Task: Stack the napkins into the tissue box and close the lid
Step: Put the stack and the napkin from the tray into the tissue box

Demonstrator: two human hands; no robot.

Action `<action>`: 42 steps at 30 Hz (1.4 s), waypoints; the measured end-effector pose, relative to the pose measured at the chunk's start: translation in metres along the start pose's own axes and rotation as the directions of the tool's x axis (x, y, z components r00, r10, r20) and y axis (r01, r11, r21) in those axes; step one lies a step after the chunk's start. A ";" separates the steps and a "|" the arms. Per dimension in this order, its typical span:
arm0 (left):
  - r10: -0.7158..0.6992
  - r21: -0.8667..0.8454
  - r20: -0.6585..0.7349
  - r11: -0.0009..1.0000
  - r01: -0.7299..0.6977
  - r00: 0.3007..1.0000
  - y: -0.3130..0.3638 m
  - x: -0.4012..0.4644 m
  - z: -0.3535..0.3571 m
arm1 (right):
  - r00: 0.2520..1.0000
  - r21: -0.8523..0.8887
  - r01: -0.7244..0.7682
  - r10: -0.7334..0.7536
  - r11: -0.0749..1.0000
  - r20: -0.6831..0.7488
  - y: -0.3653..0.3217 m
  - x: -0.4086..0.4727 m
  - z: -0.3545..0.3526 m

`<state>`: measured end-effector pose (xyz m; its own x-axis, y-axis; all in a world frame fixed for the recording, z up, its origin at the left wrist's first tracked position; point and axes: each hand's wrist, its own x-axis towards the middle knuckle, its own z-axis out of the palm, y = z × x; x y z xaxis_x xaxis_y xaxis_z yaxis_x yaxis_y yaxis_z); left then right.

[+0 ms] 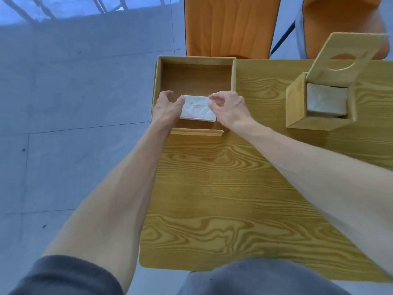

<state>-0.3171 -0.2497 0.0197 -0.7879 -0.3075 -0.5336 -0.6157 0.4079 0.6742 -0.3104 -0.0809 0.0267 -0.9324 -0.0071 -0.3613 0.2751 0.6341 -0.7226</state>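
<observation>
Table (pixel 212 199): open wooden tray (pixel 156 81) at far left corner; tissue box (pixel 295 103) near far right edge, hinged lid (pixel 323 58) raised, napkins inside. Both forearms reach forward into tray. Left hand (pixel 168 107) and right hand (pixel 229 109) pinch opposite short ends of white napkin stack (pixel 196 110), which sits between them at tray's near side.

A grey tiled floor (pixel 63 103) was seen, with window light reflected at its far edge. Two orange chairs (pixel 229 26) were set behind a yellow wood-grain worktop (pixel 223 199).
</observation>
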 end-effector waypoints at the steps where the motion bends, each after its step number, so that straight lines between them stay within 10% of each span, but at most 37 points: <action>1: -0.012 -0.008 0.008 1.000 0.012 1.000 0.001 0.003 -0.001 | 1.000 -0.009 -0.003 0.003 1.000 0.025 -0.001 0.000 0.002; 14: -0.134 -0.141 0.068 0.980 0.143 0.989 0.007 0.030 0.010 | 0.997 -0.068 -0.045 0.049 0.997 0.058 0.008 0.015 0.013; 24: 0.040 0.005 0.271 0.999 -0.044 0.962 -0.001 0.015 0.001 | 0.990 -0.297 0.127 -0.138 0.947 -0.019 0.014 0.023 0.003; 30: 0.137 -0.053 0.309 0.991 -0.127 0.941 -0.010 0.012 -0.007 | 0.960 -0.227 0.165 -0.104 0.960 0.260 0.007 0.025 -0.009; 42: 0.278 0.083 0.335 0.943 -0.322 0.900 -0.017 0.010 -0.011 | 0.941 -0.353 0.326 -0.337 0.877 0.032 0.015 0.007 -0.001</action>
<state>-0.3147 -0.2691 0.0090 -0.8769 0.1251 -0.4640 -0.3258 0.5550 0.7654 -0.3133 -0.0705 0.0137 -0.9627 -0.2448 -0.1153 -0.1452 0.8269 -0.5432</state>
